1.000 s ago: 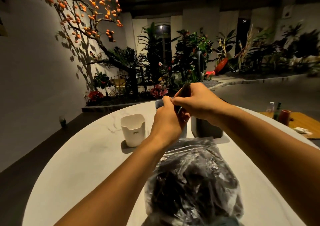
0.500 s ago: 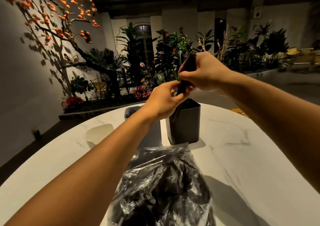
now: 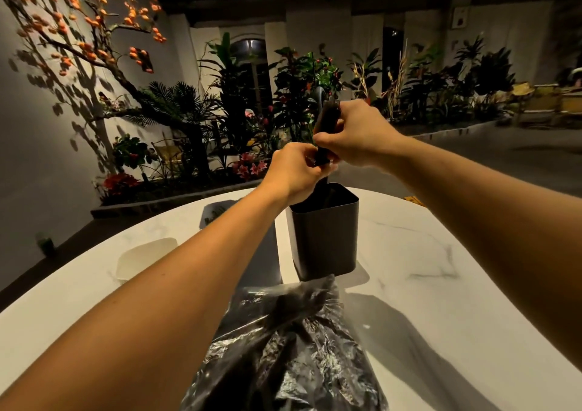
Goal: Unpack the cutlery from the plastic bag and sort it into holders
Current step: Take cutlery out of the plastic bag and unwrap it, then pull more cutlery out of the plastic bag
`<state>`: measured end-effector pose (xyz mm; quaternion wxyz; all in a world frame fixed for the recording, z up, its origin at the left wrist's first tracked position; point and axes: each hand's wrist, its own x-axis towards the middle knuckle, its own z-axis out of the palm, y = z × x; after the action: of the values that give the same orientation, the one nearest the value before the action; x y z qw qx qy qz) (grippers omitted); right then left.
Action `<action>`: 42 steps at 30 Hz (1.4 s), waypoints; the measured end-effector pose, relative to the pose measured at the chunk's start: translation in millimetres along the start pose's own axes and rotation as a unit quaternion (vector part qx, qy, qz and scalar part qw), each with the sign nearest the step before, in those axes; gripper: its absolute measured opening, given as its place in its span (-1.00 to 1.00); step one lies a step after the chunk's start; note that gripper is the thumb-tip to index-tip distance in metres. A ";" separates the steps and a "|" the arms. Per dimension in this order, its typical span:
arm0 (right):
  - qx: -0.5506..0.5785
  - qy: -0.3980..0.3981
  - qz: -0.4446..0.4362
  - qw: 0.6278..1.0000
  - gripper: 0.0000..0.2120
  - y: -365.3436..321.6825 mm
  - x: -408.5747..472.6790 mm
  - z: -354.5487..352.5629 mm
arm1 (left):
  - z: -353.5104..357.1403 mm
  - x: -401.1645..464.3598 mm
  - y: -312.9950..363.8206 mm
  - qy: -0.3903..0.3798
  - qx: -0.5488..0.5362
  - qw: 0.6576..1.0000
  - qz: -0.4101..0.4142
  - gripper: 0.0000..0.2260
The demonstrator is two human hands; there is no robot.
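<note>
Dim indoor garden behind: potted plants (image 3: 296, 96) along a raised bed, and a tree with orange blossoms (image 3: 78, 33) against the left wall. White marbled desk (image 3: 425, 269) in the foreground.

Both hands are raised above the black holder (image 3: 324, 237), which stands upright near the middle of the desk. Right hand (image 3: 359, 133): fingers curled tightly around a dark bundle of cutlery (image 3: 327, 127), held roughly upright, its lower end pointing into the holder's open mouth. Which kind of cutlery cannot be told; it is too dark. Left hand (image 3: 293, 171): fingers curled, thumb and fingertips pinching the lower part of the same bundle, just below the right hand. The two hands touch.

Grey holder (image 3: 217, 210) stands left of the black one, mostly hidden behind the left forearm. White holder (image 3: 141, 259) sits further left, near the desk edge, also partly hidden by the arm.

Plastic bag (image 3: 289, 347), clear and crumpled with dark contents, lies on the desk nearest the camera, its top just in front of the black holder.
</note>
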<state>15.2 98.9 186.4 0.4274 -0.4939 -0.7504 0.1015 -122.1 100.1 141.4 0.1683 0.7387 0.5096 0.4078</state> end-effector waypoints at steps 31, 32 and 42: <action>0.110 -0.068 0.085 0.988 -0.70 6.0 -21.8 25.6 | -52.9 -25.4 -25.5 0.032 0.014 0.996 -0.079 -0.67; 0.112 -0.077 0.074 0.988 -0.68 -3.9 -30.2 25.5 | -61.4 -35.6 -22.6 0.040 0.002 0.996 -0.083 -0.66; 0.118 -0.125 0.030 0.985 -0.55 -68.5 -108.4 21.0 | -113.3 -135.1 4.4 0.046 -0.026 0.994 -0.098 -0.65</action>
<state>-29.4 -18.9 154.3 0.3828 -0.4455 -0.7654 0.2630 -227.1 -41.0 155.4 0.2027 0.6607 0.5765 0.4358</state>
